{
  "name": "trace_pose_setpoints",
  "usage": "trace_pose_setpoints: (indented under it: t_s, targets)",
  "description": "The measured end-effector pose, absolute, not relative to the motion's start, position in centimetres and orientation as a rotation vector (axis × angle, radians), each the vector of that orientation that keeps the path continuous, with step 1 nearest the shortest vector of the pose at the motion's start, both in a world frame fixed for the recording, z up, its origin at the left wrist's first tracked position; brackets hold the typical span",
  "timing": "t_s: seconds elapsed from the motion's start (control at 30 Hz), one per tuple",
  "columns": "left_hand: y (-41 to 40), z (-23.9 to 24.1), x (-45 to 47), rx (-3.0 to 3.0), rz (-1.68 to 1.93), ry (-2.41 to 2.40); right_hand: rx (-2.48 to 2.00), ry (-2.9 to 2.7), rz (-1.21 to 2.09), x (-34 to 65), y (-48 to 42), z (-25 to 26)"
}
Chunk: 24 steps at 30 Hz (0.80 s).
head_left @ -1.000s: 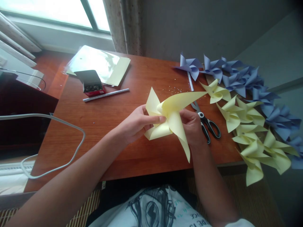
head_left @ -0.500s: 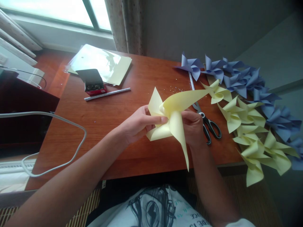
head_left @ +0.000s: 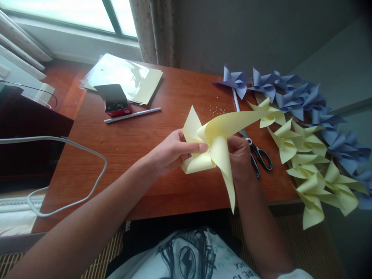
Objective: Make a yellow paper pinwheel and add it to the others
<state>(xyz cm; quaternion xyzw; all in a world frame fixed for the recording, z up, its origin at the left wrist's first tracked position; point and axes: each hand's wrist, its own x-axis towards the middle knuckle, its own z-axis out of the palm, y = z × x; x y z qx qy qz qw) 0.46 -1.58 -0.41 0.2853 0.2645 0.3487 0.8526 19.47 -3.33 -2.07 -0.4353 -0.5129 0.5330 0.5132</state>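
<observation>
A pale yellow paper pinwheel (head_left: 216, 145) is held above the wooden table (head_left: 139, 155) by both hands. My left hand (head_left: 171, 153) pinches its centre from the left, thumb pressed on the folded points. My right hand (head_left: 241, 157) grips it from behind on the right, fingers curled and partly hidden by a blade. One blade sticks out to the upper right, another hangs down over the table's front edge.
Black-handled scissors (head_left: 257, 155) lie just right of my right hand. Several finished yellow pinwheels (head_left: 308, 162) and blue pinwheels (head_left: 293, 97) line the right edge. A red box of pins (head_left: 114, 101), a white stick (head_left: 132, 115), yellow sheets (head_left: 124, 77) and a grey cable (head_left: 72, 170) lie left.
Both hands and the pinwheel have shifted slightly right; the lower blade has swung a little. The grip is the same.
</observation>
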Motion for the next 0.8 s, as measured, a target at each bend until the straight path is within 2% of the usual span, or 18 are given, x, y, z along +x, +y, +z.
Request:
trace_pose_setpoints:
  t_s: [0.23,0.43,0.8]
  targets:
    - [-1.6,-0.3,0.6,0.623,0.887,0.648,-1.079,-1.276,1.209,19.7,-2.6,-2.0]
    - [-1.4,-0.7,0.8,0.78,1.136,0.982,-1.225,-1.11,0.737,19.8,-1.8,-2.3]
    - [-1.2,-1.4,1.3,1.138,1.237,1.301,-1.248,-1.876,0.067,17.6,-2.9,-1.8]
